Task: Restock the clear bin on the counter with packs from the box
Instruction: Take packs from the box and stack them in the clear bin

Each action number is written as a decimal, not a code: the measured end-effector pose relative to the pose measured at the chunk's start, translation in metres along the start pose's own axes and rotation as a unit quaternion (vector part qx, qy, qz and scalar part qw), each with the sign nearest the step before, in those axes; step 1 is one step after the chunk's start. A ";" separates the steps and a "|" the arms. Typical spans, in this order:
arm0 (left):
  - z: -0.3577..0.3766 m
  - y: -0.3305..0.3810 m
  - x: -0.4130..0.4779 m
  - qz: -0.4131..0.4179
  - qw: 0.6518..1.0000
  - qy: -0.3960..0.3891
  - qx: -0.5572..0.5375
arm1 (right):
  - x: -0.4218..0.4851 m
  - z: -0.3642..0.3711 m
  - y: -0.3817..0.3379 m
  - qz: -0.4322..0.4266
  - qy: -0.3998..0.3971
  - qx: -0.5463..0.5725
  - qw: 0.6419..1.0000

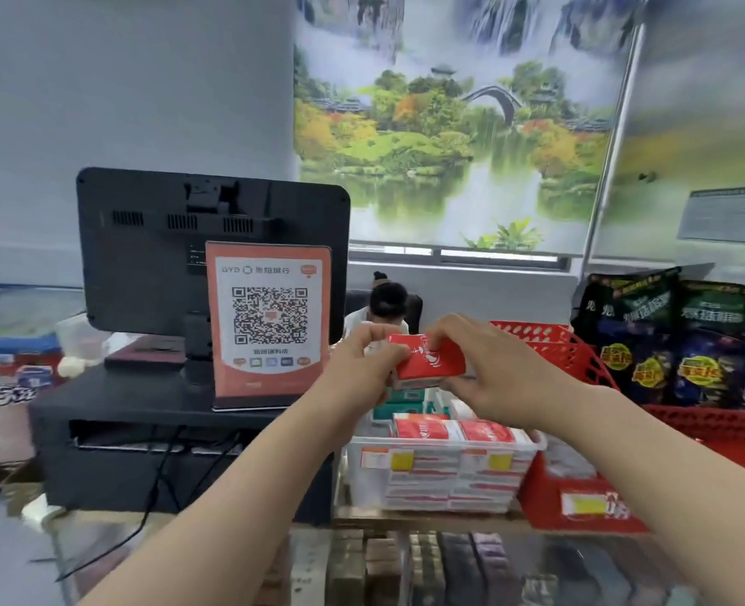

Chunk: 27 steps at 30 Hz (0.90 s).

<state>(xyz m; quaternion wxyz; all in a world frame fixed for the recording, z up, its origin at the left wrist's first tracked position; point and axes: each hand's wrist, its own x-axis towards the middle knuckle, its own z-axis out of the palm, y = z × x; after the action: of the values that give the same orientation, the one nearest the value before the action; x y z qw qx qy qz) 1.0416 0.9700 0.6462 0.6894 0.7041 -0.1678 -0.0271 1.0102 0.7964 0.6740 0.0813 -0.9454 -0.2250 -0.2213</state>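
Note:
A red and white pack (431, 363) is held up in the air above the clear bin (357, 470), between both hands. My left hand (362, 365) pinches its left end and my right hand (488, 378) grips its right end. The clear bin stands on the counter and holds stacked rows of red and white packs (449, 430), with green packs (399, 406) at its back. The box is not in view.
A red basket (580, 496) stands right of the bin, with dark snack bags (685, 343) behind it. Left are a QR code sign (270, 325), a black monitor (152, 255) and a black stand (143, 452). A person sits behind the counter.

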 end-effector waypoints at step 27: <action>-0.024 -0.053 0.021 -0.007 0.993 0.103 0.055 | 0.108 0.146 0.124 0.178 -0.368 0.087 0.908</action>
<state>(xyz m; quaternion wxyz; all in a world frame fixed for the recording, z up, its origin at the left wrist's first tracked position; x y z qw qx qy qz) 1.0783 0.9874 0.5998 0.6634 0.7409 -0.0917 0.0497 1.2095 0.7654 0.5870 0.1130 -0.9732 -0.0853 0.1813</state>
